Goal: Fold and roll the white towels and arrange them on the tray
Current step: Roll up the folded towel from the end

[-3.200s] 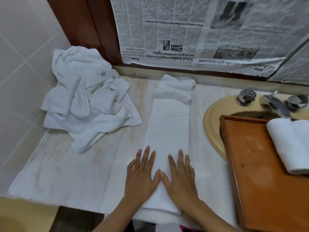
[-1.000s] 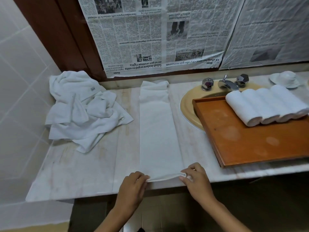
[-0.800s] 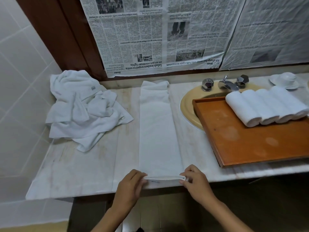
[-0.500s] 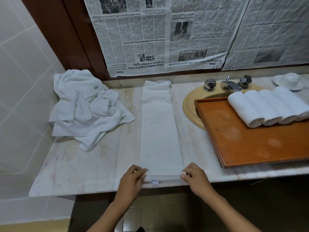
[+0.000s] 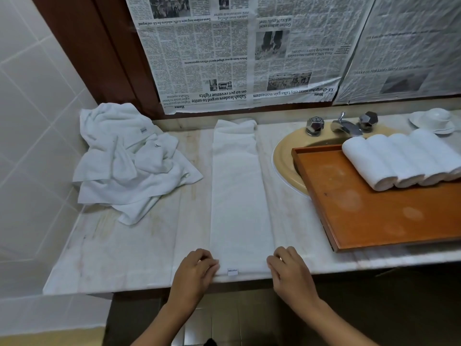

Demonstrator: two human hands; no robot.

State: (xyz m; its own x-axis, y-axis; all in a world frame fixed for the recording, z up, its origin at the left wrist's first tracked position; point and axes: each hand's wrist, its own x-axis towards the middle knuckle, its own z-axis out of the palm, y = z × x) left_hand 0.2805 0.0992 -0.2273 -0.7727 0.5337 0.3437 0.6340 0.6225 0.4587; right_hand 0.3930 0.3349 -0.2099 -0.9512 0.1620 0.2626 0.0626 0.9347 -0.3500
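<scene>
White towel [image 5: 239, 196], folded into one long narrow strip, lies flat on the counter [image 5: 124, 258], running from the near edge straight back to the wall, where its far end bunches up a little. A small label [image 5: 232, 271] shows at the near end, right at the counter's lip. The person's left hand [image 5: 195, 273] is at the near left corner and the right hand [image 5: 290, 270] at the near right corner; each grip is closed, fingers curled down onto the towel's end, pinching the edge on its own side. To the left of the strip, apart from it, a heap of loose towels [image 5: 129, 161] sits crumpled in the corner against the tiled wall [image 5: 30, 121]. To the right, a wooden tray [image 5: 361, 216] rests on the counter with its far corner reaching over the yellow sink [image 5: 284, 161]. Four rolled towels [image 5: 399, 158] lie side by side on the tray's far right part, touching one another. Behind them stands a chrome tap [image 5: 345, 126] with two knobs, and further right a white cup and saucer [image 5: 435, 118]. Sheets of newspaper [image 5: 224, 58] hang upside down across the wall above the counter.
</scene>
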